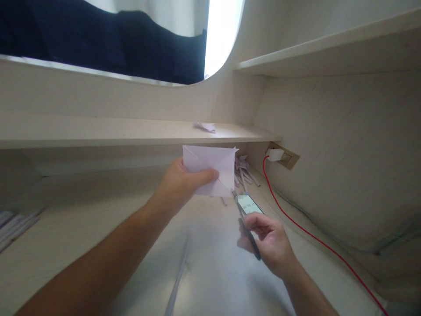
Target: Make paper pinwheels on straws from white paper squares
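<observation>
My left hand [189, 180] is closed on a square sheet of pale lilac paper [210, 160], thumb on the front face and fingers hidden behind. Diagonal creases run across the paper, and its upper right corner is split. Lower right, my right hand [268, 239] is closed around the dark handle of a pair of scissors [250, 239]. The slim blades point up and left, just below the paper's lower right corner; whether they touch it I cannot tell. Behind the scissors lies a phone [250, 204] with digits on its lit screen.
Folded paper pieces with paper sticks [242, 169] lie in the back corner. A folded paper piece [205, 127] rests on the ledge. One rolled paper stick [177, 281] lies in front, and paper strips [16, 226] at left. A red cable [296, 221] runs from a white charger [275, 154].
</observation>
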Demonstrator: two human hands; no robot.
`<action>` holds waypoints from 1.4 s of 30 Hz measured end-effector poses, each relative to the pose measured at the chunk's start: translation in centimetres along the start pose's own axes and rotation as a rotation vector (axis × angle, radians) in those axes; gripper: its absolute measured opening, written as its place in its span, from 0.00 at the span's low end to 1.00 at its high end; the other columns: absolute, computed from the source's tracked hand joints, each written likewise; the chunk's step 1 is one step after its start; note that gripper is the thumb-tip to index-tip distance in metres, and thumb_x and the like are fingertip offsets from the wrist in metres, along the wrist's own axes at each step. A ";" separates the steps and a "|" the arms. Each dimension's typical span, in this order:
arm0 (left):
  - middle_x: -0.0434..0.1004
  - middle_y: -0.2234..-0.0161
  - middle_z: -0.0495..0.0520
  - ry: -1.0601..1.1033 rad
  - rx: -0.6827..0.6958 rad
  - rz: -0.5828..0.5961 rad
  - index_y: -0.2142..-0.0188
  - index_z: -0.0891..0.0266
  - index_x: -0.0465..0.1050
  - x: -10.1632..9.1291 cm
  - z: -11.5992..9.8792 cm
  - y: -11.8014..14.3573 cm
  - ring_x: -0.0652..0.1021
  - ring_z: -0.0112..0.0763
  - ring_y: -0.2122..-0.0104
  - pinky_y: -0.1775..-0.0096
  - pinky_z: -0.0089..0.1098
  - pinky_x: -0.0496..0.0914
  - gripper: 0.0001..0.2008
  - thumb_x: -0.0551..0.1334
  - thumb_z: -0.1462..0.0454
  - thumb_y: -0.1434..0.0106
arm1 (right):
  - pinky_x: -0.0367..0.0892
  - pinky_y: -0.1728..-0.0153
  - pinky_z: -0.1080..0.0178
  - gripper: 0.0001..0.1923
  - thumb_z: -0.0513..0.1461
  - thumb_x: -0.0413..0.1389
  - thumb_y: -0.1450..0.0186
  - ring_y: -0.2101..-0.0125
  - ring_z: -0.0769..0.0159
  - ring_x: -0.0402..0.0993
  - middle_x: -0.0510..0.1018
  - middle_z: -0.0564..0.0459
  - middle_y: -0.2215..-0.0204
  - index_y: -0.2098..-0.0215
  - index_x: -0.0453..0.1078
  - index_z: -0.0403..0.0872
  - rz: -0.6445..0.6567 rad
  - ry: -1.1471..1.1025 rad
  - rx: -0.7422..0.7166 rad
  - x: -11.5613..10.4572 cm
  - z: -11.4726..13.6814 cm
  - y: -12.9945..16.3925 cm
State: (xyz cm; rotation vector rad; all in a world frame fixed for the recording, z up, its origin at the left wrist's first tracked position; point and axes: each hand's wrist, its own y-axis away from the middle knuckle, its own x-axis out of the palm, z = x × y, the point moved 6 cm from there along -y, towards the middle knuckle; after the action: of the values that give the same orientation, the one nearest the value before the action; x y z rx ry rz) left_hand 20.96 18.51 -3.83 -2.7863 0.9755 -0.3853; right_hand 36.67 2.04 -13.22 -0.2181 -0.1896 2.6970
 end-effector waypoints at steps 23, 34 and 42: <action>0.87 0.61 0.56 -0.085 -0.016 -0.066 0.59 0.63 0.85 0.0 -0.5 0.3 0.85 0.39 0.66 0.64 0.31 0.78 0.18 0.75 0.62 0.50 | 0.61 0.74 0.65 0.16 0.42 0.76 0.50 0.76 0.69 0.66 0.75 0.57 0.78 0.76 0.74 0.46 0.005 0.057 -0.025 0.0 0.7 -0.1; 0.88 0.62 0.55 -0.115 -0.013 -0.073 0.61 0.63 0.84 0.0 -0.7 0.4 0.85 0.39 0.66 0.64 0.30 0.78 0.16 0.75 0.62 0.50 | 0.62 0.73 0.65 0.17 0.44 0.76 0.48 0.76 0.69 0.66 0.74 0.58 0.78 0.75 0.73 0.46 0.013 0.072 -0.025 0.0 0.6 -0.1; 0.88 0.60 0.57 -0.132 -0.006 -0.077 0.59 0.64 0.84 -0.1 -0.7 0.3 0.85 0.43 0.63 0.62 0.33 0.79 0.17 0.75 0.61 0.50 | 0.62 0.74 0.64 0.17 0.44 0.76 0.48 0.77 0.69 0.66 0.74 0.58 0.79 0.76 0.73 0.47 0.006 0.072 -0.013 0.0 0.4 0.0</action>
State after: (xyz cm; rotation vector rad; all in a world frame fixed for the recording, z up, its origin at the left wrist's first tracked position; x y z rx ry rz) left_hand 20.49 18.25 -3.28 -2.8194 0.8433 -0.2054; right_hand 36.62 2.02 -12.80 -0.3190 -0.1851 2.6901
